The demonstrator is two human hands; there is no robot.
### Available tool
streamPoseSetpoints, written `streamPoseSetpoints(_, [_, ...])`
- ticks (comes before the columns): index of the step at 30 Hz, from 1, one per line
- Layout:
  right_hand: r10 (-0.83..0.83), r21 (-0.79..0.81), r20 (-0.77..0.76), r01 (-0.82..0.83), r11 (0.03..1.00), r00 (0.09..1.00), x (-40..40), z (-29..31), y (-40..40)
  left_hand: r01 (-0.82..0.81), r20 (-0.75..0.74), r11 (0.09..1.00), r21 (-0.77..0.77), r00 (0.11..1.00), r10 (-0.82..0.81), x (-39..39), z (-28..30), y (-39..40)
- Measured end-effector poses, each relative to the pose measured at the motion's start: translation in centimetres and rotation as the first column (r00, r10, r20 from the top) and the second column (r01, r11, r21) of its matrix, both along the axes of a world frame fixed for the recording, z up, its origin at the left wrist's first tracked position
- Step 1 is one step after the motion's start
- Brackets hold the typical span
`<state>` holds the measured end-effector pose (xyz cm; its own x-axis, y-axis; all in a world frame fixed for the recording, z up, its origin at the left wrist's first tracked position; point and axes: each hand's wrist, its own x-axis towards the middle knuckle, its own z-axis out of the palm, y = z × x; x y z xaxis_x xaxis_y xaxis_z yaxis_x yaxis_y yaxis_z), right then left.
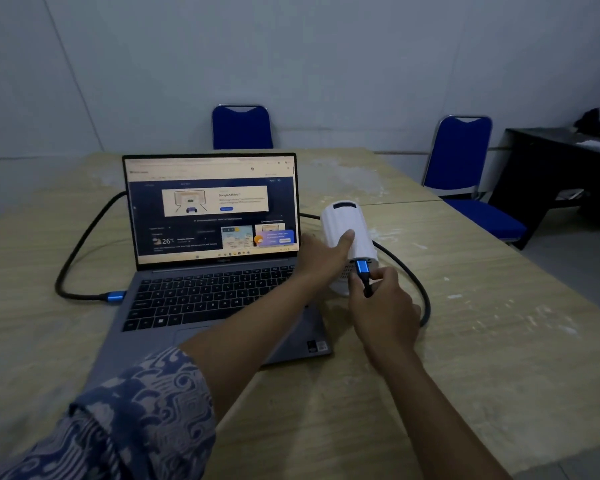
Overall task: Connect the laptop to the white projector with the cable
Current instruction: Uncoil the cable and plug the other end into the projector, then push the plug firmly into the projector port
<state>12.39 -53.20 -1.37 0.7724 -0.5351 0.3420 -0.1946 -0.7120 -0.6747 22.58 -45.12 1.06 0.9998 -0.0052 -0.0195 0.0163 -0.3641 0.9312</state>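
The left hand (329, 251) clamps the white projector (349, 233) on the counter (465, 341) beside the laptop (215, 258); the right hand (383, 299) pinches the cable (420, 289) plug (362, 268) at its port; best push straight, bracing firmly.

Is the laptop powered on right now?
On: the laptop is open and its screen is lit, showing a web page and weather widget.

This looks like a plain meeting room in an office. A big wooden table (465, 306) fills the middle. Behind the table stand two blue chairs (242, 128) with metal frames, against a bare pale wall (326, 64). To the right of the table is a dark desk (551, 157) with papers on top.
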Motion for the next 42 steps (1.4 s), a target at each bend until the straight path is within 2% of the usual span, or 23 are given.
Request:
streamPoseSetpoints(3, [-0.021, -0.023, -0.005, 0.021, 1.000, 1.000, -0.2, 0.2, -0.1, 0.038, 0.083, 0.999, 0.013, 0.996, -0.039, -1.2, -0.2, 2.3])
streamPoseSetpoints(9, [-0.015, -0.149, -0.005, 0.014, 0.989, 1.000, -1.1, 1.1, 1.0, 0.130, 0.190, 0.973, 0.191, 0.968, -0.166, -4.6, -0.7, 9.6])
streamPoseSetpoints(15, [-0.002, -0.356, 0.032, 0.014, 0.934, 0.999, -1.8, 1.7, 3.2, 0.053, 0.271, 0.946, 0.320, 0.952, -0.145, -8.3, -1.4, 16.5])
streamPoseSetpoints(19, [0.112, -0.404, 0.031, -0.090, 0.910, 0.993, -3.1, 2.3, 4.9, -0.021, 0.282, 0.927, 0.374, 0.955, -0.092, -10.6, -1.2, 20.3])
streamPoseSetpoints(21, [0.227, -0.362, -0.028, -0.221, 0.906, 0.974, -3.8, 2.3, 5.7, -0.069, 0.267, 0.912, 0.405, 0.963, -0.046, -11.8, -1.1, 22.4])
streamPoseSetpoints(24, [0.360, -0.073, -0.177, -0.377, 0.923, 0.916, -4.8, 2.2, 6.8, -0.173, 0.201, 0.883, 0.435, 0.975, 0.092, -13.3, -1.5, 26.1])
streamPoseSetpoints(26, [0.335, -0.014, -0.303, -0.356, 0.935, 0.892, -4.9, 1.3, 7.0, -0.211, 0.128, 0.861, 0.464, 0.977, 0.170, -13.9, -2.5, 28.4])
streamPoseSetpoints(29, [0.259, -0.041, -0.382, -0.297, 0.954, 0.887, -5.7, -0.5, 7.6, -0.223, 0.062, 0.863, 0.453, 0.974, 0.219, -15.1, -4.4, 31.1])
streamPoseSetpoints(32, [0.187, -0.081, -0.323, -0.224, 0.971, 0.928, -6.4, -2.3, 8.3, -0.214, 0.176, 0.881, 0.421, 0.972, 0.152, -16.2, -6.2, 31.8])
streamPoseSetpoints(36, [0.212, -0.067, -0.185, -0.227, 0.972, 0.960, -6.8, -2.7, 8.3, -0.239, 0.343, 0.858, 0.455, 0.936, 0.079, -17.0, -6.1, 31.4])
streamPoseSetpoints(42, [0.214, 0.007, -0.139, -0.215, 0.977, 0.967, -6.8, -3.0, 7.8, -0.192, 0.308, 0.893, 0.407, 0.949, 0.064, -17.2, -6.4, 31.6])
